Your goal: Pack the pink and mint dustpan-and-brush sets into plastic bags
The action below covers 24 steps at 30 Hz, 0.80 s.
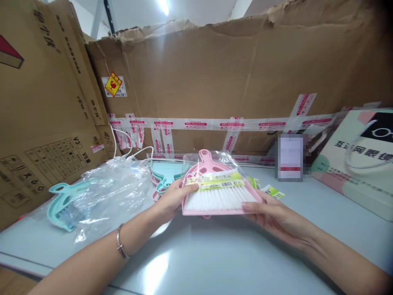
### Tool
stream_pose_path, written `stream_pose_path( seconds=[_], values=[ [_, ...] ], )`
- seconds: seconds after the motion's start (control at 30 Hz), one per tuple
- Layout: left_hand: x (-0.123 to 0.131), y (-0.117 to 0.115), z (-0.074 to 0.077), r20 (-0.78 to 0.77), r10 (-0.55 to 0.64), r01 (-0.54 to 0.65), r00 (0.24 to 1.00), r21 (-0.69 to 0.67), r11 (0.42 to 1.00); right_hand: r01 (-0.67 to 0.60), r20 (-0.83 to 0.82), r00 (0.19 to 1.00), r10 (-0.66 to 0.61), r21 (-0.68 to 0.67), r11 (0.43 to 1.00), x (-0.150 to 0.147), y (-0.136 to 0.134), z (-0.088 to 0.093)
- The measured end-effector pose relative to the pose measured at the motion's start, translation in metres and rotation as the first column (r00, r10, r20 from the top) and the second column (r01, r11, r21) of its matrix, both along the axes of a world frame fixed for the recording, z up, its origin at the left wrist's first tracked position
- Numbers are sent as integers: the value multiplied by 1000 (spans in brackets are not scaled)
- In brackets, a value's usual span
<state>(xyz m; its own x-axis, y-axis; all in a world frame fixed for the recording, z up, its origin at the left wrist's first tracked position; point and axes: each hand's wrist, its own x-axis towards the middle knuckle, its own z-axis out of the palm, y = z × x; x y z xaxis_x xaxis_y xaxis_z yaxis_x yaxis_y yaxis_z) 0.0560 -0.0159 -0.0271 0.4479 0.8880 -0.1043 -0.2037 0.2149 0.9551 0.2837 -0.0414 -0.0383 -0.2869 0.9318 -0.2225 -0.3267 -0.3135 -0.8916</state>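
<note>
A pink dustpan-and-brush set [216, 192] in a clear plastic bag, with white bristles and a green-yellow label, is held just above the grey table [215, 262]. My left hand [173, 196] grips its left edge, thumb on top. Under the set's right corner my right hand [270, 215] holds it from below with fingers together. Just behind the left hand lie teal and pink dustpans [166, 174].
A pile of clear plastic bags [113, 188] and a teal dustpan with brush [66, 203] lie at the left. Cardboard walls [215, 82] with printed tape enclose the back and left. A printed box [359, 155] stands at the right, small green labels [272, 190] beside the set.
</note>
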Motion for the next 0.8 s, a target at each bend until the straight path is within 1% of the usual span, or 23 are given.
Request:
stream_pose_path(
  seconds=[0.07, 0.2, 0.27, 0.33, 0.4, 0.43, 0.53, 0.6, 0.67, 0.73, 0.8],
  values=[
    [-1, 0, 2, 0, -32, 32, 1000, -14, 999, -3, -12, 1000, 3, 11, 1000, 1, 1, -1],
    [-7, 3, 5, -15, -75, 75, 997, -4, 997, 67, -35, 997, -67, -8, 998, -1, 5, -5],
    [-10, 5, 7, 3, -130, 130, 991, 23, 991, 121, -47, 991, -121, -12, 993, -2, 6, -6],
    [-12, 6, 8, 13, -218, 217, 976, 69, 974, 175, -55, 983, -175, -5, 985, -3, 8, -5],
    [-13, 6, 8, 8, -243, 241, 970, 107, 965, 212, -52, 976, -211, 10, 977, -5, 8, -5],
    [-12, 6, 8, 6, -217, 215, 976, 103, 971, 228, -46, 973, -227, 16, 973, -5, 8, -4],
    [-6, 3, 5, -3, -69, 69, 998, 27, 997, 288, 22, 957, -289, 13, 957, -8, 8, -6],
    [-1, 1, 2, -36, 23, -23, 999, -16, 1000, 330, 85, 940, -330, 9, 944, -9, 8, -9],
    [3, -1, 0, -77, 90, -93, 993, -29, 995, 357, 116, 927, -356, 12, 934, -11, 8, -13],
    [6, -2, -2, -117, 123, -126, 986, -19, 992, 377, 101, 921, -377, 18, 926, -12, 9, -16],
    [6, -2, -2, -168, 126, -122, 978, 35, 992, 392, 73, 917, -392, 16, 920, -12, 9, -16]
  ],
)
